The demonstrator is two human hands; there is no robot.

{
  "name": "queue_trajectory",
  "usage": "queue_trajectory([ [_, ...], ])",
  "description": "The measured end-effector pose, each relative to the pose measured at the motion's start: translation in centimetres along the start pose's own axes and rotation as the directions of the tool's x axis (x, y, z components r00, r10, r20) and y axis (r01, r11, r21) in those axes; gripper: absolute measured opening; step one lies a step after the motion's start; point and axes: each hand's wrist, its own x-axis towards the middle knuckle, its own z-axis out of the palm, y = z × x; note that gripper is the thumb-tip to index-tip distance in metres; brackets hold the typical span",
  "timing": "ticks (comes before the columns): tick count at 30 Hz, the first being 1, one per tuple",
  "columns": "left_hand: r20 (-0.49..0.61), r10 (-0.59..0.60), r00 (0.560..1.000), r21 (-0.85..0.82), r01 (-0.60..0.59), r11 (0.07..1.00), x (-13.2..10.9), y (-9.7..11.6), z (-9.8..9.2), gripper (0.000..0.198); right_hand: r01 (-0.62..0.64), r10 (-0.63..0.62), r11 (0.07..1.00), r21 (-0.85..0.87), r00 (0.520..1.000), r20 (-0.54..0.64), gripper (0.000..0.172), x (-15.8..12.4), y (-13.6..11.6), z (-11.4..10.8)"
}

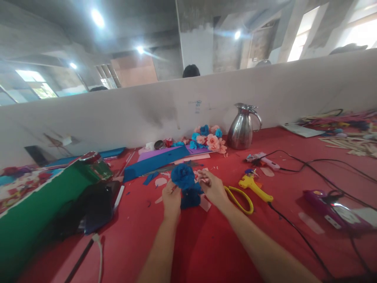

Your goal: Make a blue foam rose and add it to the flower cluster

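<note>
My left hand (171, 196) is closed on the underside of a blue crepe paper flower (182, 175), bloom facing up. My right hand (212, 188) is just right of the bloom, fingers bent and a little apart, with nothing visible in them. Below the flower, between my hands, lie blue crepe paper pieces (191, 197). Yellow-handled scissors (249, 207) lie beside my right wrist, their blades hidden. A yellow glue gun (255, 188) rests farther right, its cord running toward the front edge.
Blue paper strips (156, 163) and a bunch of pink and blue paper flowers (207, 138) lie behind my hands. A steel jug (242, 127) stands by the partition. At right are a pink-white glue gun (265, 160) and purple power strip (335, 212); at left, a jar (96, 167) and green board (32, 220).
</note>
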Motion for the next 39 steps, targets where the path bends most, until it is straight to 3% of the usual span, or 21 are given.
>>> queue_trajectory([
  [5, 0.127, -0.154, 0.980, 0.000, 0.155, 0.988, -1.0, 0.7, 0.8, 0.016, -0.015, -0.015, 0.976, 0.218, 0.991, 0.135, 0.030, -0.4, -1.8, 0.3],
  [13, 0.197, -0.155, 0.968, 0.090, 0.140, 0.986, -1.4, 1.3, 1.0, 0.019, 0.017, -0.054, 0.971, 0.238, 0.987, 0.151, 0.021, -0.4, -2.2, 0.4],
  [19, 0.234, -0.161, 0.959, 0.108, 0.139, 0.984, -1.5, 1.4, 1.1, 0.021, -0.067, 0.012, 0.933, 0.354, 0.988, 0.157, 0.018, -0.6, -2.2, 0.8],
  [22, 0.243, -0.135, 0.960, 0.158, 0.098, 0.983, -1.4, 1.0, 1.0, 0.022, -0.117, 0.055, 0.922, 0.369, 0.983, 0.175, 0.018, -0.8, -2.0, 0.9],
  [26, 0.268, -0.082, 0.960, 0.237, 0.017, 0.971, -1.2, 0.6, 0.9, 0.022, -0.097, 0.073, 0.947, 0.306, 0.993, 0.089, 0.019, -0.8, -1.6, 1.1],
  [30, 0.258, -0.074, 0.963, 0.277, 0.000, 0.961, -1.3, 0.7, 1.0, 0.020, -0.055, 0.054, 0.966, 0.253, 0.998, 0.014, 0.016, -0.7, -1.3, 1.2],
  [33, 0.254, -0.054, 0.966, 0.281, -0.021, 0.959, -1.4, 0.9, 1.1, 0.017, -0.033, 0.025, 0.963, 0.266, 0.999, 0.034, 0.017, -0.7, -1.3, 1.3],
  [36, 0.257, 0.008, 0.966, 0.295, -0.087, 0.951, -1.5, 1.0, 1.1, 0.014, -0.009, -0.010, 0.948, 0.317, 0.998, 0.058, 0.023, -0.8, -1.5, 1.3],
  [39, 0.241, 0.084, 0.967, 0.306, -0.158, 0.939, -1.4, 1.0, 0.9, 0.011, 0.041, -0.047, 0.943, 0.330, 0.999, 0.012, 0.025, -0.9, -1.7, 1.4],
])
